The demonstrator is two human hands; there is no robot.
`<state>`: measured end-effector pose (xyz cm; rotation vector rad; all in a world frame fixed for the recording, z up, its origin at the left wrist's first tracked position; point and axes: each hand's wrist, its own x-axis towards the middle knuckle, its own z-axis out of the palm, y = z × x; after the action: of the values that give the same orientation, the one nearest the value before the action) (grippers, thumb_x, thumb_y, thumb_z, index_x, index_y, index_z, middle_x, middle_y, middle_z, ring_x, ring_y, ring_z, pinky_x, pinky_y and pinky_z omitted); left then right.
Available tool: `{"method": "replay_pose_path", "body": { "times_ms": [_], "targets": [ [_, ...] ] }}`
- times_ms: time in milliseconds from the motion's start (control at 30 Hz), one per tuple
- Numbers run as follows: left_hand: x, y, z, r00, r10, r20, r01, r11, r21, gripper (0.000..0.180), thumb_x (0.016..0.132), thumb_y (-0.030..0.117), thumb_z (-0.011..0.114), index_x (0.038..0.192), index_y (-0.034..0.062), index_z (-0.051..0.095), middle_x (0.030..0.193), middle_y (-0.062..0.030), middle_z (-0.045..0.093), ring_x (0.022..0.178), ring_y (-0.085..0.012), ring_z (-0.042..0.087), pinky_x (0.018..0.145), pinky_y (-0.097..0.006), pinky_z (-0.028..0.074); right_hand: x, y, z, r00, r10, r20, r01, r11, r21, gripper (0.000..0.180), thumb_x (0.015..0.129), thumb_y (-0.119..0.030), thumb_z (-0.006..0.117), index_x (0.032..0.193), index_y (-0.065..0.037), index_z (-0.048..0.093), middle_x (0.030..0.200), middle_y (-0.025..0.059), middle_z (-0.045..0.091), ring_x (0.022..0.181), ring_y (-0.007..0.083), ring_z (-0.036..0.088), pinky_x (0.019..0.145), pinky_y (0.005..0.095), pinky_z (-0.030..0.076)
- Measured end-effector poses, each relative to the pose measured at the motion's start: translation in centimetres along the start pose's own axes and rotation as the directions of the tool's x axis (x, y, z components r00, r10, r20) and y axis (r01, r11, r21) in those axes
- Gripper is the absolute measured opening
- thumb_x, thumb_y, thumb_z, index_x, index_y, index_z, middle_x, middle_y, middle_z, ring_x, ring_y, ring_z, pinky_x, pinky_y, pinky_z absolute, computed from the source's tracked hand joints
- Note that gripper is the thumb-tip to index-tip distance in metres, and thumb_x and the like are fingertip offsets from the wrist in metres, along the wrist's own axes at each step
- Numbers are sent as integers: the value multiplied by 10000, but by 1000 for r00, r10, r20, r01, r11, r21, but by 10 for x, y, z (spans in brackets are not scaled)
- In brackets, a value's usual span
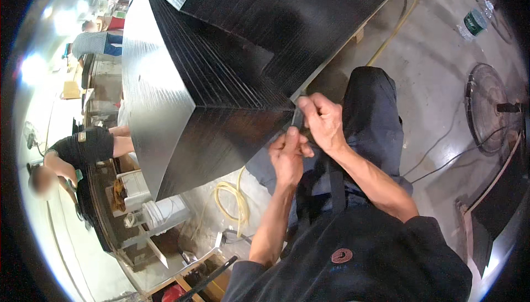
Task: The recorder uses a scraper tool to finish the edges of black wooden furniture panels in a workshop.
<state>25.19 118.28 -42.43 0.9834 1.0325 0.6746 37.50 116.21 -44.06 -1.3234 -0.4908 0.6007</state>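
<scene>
- Where the corner of one big black wood-grain cabinet [221, 81] juts toward the person, both hands meet just below its lowest point.
- One small dark strip [297, 119], thin and hard to make out, sits pinched at that corner; what it is cannot be told.
- The right hand [323, 123] is curled narrow, thumb and fingers closed on the strip right against the cabinet's edge.
- The left hand [287, 156] is also closed in a loose fist, its fingertips touching the right hand from below.
- Two cabinet faces show: a glossy left face and a darker underside, meeting along a sharp edge.
- One coiled yellow hose [234, 200] lies on the concrete floor [436, 59] beneath the cabinet.
- One floor fan [488, 109] stands at the right, well apart, with one cable trailing from it.
- One plastic bottle [473, 22] lies at the upper right.
- Two other people [83, 150] work at the left, beside a cluttered bench.
- Open floor lies to the right of the person's knees.
</scene>
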Motion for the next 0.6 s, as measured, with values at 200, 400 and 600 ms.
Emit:
{"method": "replay_pose_path", "body": {
  "times_ms": [200,400,600],
  "targets": [
    [8,-31,-17,995,-102,7,101,988,115,333,998,244,586,780,-6,629,621,-84,599,541,-166,578,538,-296,474,-13,16,-10,989,149,-13,-149,976,-158,338,939,-234,627,691,-4,615,534,79,561,514,113,557,490,328,436],
    [8,-5,-12,981,171,89,-179,979,95,363,1011,250,555,773,-7,651,629,-79,613,542,-156,576,541,-286,477,-2,-10,2,999,-25,45,25,1000,-2,371,948,-279,634,708,-4,567,518,72,502,490,93,468,459,321,378],
    [-9,-27,17,1000,-4,17,2,994,105,369,980,296,600,806,-22,674,632,-71,636,540,-147,605,511,-270,420,17,23,-20,965,251,72,-239,960,-146,326,916,-252,608,752,29,613,581,80,527,564,108,492,523,343,402]
  ]
}}
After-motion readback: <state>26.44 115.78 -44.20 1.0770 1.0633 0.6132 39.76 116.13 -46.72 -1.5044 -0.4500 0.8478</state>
